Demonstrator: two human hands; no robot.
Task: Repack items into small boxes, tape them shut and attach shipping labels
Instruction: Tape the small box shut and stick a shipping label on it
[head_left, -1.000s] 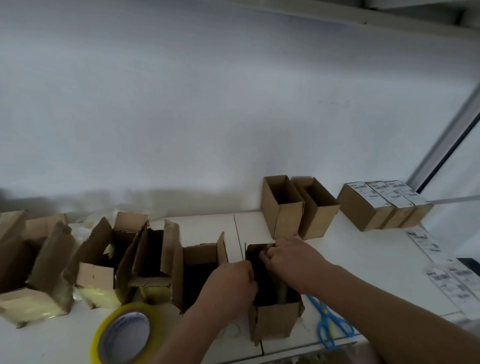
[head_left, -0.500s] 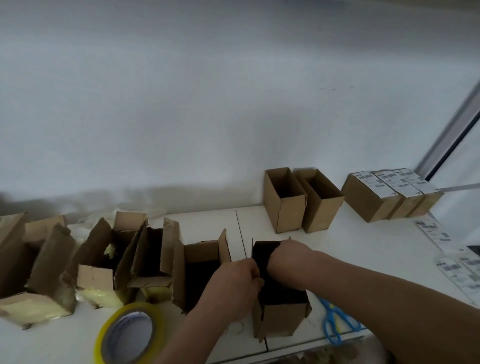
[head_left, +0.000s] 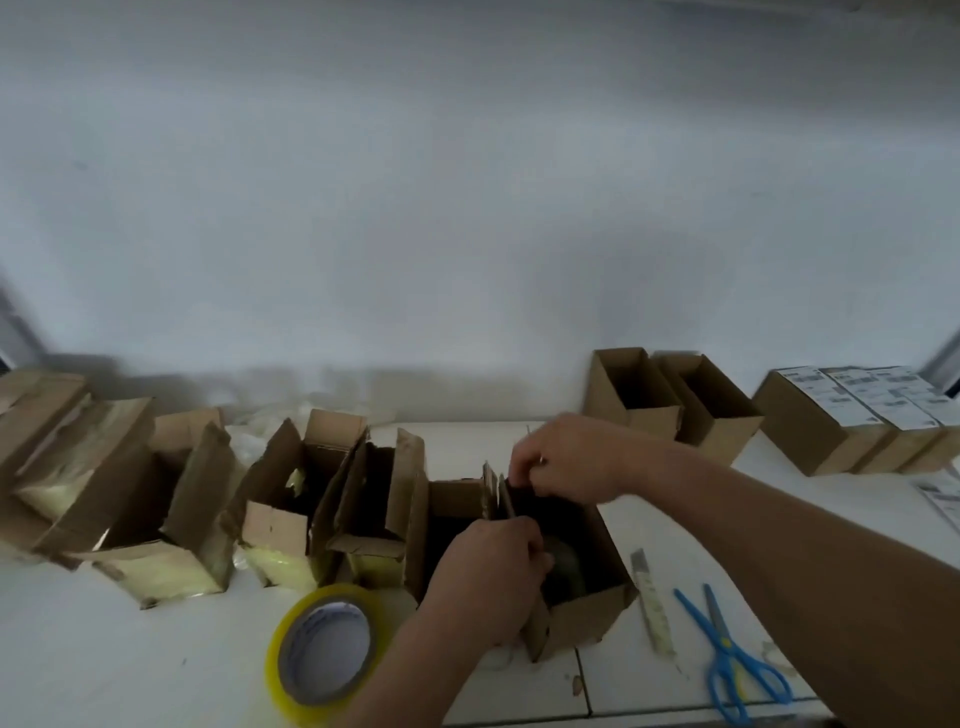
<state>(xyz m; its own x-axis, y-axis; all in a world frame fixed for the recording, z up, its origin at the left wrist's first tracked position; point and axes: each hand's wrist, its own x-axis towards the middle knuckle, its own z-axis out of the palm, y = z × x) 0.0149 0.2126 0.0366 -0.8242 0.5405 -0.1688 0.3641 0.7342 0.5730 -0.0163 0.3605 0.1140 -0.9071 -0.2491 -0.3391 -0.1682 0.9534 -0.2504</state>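
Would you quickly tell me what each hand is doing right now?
Left hand: grips the near flap of the open box.
Right hand: pinches that box's far edge.

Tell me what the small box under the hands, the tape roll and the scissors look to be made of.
Small brown box: matte corrugated cardboard, by its raw edges. Yellow tape roll: glossy translucent plastic film, probably on a white card core. Blue-handled scissors: handles smooth plastic; blades blue too, material unclear.
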